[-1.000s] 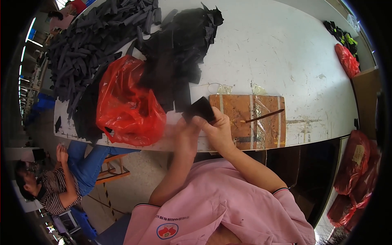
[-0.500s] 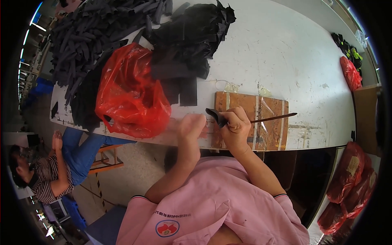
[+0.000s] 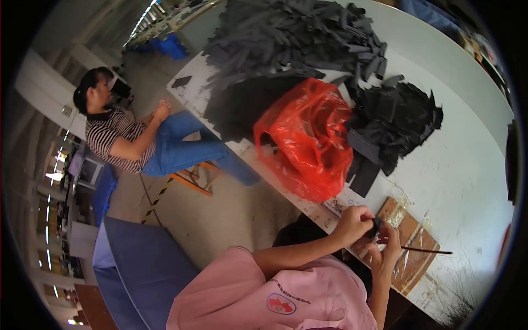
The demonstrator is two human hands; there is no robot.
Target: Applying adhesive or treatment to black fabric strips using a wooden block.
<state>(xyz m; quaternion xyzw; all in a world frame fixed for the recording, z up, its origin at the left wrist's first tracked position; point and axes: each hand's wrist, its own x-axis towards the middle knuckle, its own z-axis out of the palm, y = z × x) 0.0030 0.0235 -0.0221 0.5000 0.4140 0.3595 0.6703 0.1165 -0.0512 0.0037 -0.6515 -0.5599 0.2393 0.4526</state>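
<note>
Your hands meet right of centre in the lower half of the frame, over the near edge of the counter (image 3: 462,143). Your left hand (image 3: 352,225) pinches a small black piece (image 3: 374,228) between thumb and fingers. Your right hand (image 3: 386,250) sits just to the right of that piece, its fingers curled toward it; you cannot tell from this view how firmly they grip. A thin brown stick (image 3: 432,251) juts from your right hand toward the right of the frame; its other end is hidden, and you cannot tell whether your fingers clasp it.

Beneath and beside your right hand, the brown board (image 3: 410,226) lies tilted in the lower right, crossed by pale strips and clear tape. Up and left of your hands is a crumpled red plastic bag (image 3: 313,137), with black fabric (image 3: 247,104) beside it on its left and a pile of black pieces (image 3: 399,113) to its right. A heap of dark grey strips (image 3: 291,36) spreads along the top of the frame. At the left, a co-worker (image 3: 118,135) in a striped top sits facing the counter, hands together.
</note>
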